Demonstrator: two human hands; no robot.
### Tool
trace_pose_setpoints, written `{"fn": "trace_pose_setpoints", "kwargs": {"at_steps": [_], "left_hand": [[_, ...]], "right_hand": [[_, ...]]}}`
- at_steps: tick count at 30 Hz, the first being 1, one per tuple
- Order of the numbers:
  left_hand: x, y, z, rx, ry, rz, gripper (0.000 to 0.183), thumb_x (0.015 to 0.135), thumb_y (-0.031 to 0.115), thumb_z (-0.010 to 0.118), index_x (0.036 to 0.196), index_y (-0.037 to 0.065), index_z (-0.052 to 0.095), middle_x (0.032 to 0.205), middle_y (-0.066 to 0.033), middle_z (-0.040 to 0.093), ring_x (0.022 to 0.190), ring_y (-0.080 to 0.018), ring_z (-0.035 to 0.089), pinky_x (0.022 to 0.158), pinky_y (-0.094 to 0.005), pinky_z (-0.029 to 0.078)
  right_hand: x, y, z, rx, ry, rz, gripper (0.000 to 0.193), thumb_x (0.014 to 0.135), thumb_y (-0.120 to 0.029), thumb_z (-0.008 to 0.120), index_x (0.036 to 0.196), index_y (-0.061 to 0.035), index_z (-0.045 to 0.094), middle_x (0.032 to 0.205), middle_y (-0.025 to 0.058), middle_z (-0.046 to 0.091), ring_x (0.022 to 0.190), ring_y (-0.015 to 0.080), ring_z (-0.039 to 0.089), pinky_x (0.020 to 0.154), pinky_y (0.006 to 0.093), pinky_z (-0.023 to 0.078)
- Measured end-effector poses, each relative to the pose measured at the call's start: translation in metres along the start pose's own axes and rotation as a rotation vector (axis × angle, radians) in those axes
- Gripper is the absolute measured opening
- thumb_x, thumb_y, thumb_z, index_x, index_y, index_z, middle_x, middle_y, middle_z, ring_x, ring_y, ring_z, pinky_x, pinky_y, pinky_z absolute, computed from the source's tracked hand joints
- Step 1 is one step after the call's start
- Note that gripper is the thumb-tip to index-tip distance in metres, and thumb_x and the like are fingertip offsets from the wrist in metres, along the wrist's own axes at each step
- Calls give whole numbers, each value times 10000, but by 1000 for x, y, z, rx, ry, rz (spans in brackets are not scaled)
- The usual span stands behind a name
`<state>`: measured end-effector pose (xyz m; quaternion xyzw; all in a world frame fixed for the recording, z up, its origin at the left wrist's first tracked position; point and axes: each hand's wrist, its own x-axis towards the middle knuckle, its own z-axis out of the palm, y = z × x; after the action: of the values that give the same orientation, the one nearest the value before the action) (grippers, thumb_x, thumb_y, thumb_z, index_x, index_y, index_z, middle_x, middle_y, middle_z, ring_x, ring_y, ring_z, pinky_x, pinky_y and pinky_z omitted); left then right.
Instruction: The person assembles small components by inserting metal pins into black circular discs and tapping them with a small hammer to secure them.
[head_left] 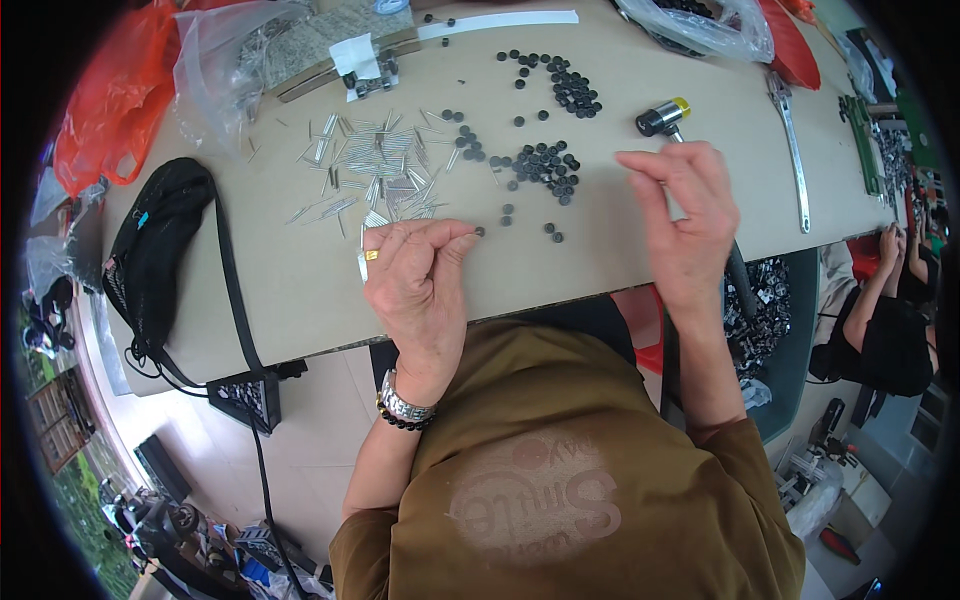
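My left hand (pixel 415 275) is closed at the near edge of the table, thumb and forefinger pinched around a small black round cap (pixel 480 231). Beside its knuckles lies a loose heap of thin silver metal pins (pixel 385 155). My right hand (pixel 692 215) is raised to the right, fingers bent and slightly apart, with nothing visible between them. Behind it lies a hammer with a black and yellow head (pixel 662 117); the hand hides part of its handle. Between the hands, more black caps (pixel 545 165) are scattered, with another cluster (pixel 577 92) farther back.
A black pouch (pixel 160 250) with a strap lies at the left edge. At the back are a stone block (pixel 335 50), a small metal fixture (pixel 372 75) and plastic bags (pixel 120 100). A wrench (pixel 790 150) lies right. A bin of metal parts (pixel 765 310) stands below; another person (pixel 880 320) sits beyond.
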<state>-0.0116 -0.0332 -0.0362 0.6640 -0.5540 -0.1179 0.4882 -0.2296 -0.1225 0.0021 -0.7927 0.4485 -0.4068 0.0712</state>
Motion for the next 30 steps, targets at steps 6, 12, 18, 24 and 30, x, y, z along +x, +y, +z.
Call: {"fn": "trace_pose_setpoints", "kwargs": {"at_steps": [6, 12, 18, 24, 30], "left_hand": [[1, -2, 3, 32, -6, 43, 60, 854, -12, 788, 890, 21, 753, 790, -23, 671, 738, -142, 516, 822, -289, 392], [1, -1, 4, 77, -32, 45, 55, 857, -8, 787, 885, 20, 749, 780, -21, 661, 738, -142, 515, 818, -290, 397], [1, 1, 5, 117, -25, 54, 65, 851, -20, 790, 874, 20, 744, 780, -24, 662, 748, -146, 516, 792, -293, 404], [5, 13, 11, 416, -46, 259, 139, 804, -51, 772, 887, 34, 699, 845, -69, 685, 770, -249, 583, 753, -371, 479], [15, 15, 6, 523, -217, 435, 179, 781, -89, 714, 908, 20, 651, 864, -96, 653, 817, -288, 598, 740, -391, 487]], "right_hand": [[-15, 26, -25, -1, 43, 247, 150, 858, -1, 753, 979, -81, 791, 898, 54, 621, 874, 220, 597, 792, 338, 467], [-20, 31, -26, 22, 51, 244, 150, 858, -12, 763, 985, -86, 794, 902, 51, 618, 873, 217, 592, 788, 333, 461], [-21, 31, -24, 18, 45, 220, 154, 847, -14, 771, 973, -99, 795, 900, 46, 622, 867, 215, 587, 791, 332, 435], [-23, 28, -21, 8, 40, 155, 160, 827, -17, 778, 959, -105, 793, 880, 29, 616, 831, 211, 575, 766, 344, 419], [-23, 19, -17, -9, -2, 69, 190, 799, -18, 789, 960, -119, 785, 869, 15, 611, 816, 202, 571, 744, 350, 369]]}}
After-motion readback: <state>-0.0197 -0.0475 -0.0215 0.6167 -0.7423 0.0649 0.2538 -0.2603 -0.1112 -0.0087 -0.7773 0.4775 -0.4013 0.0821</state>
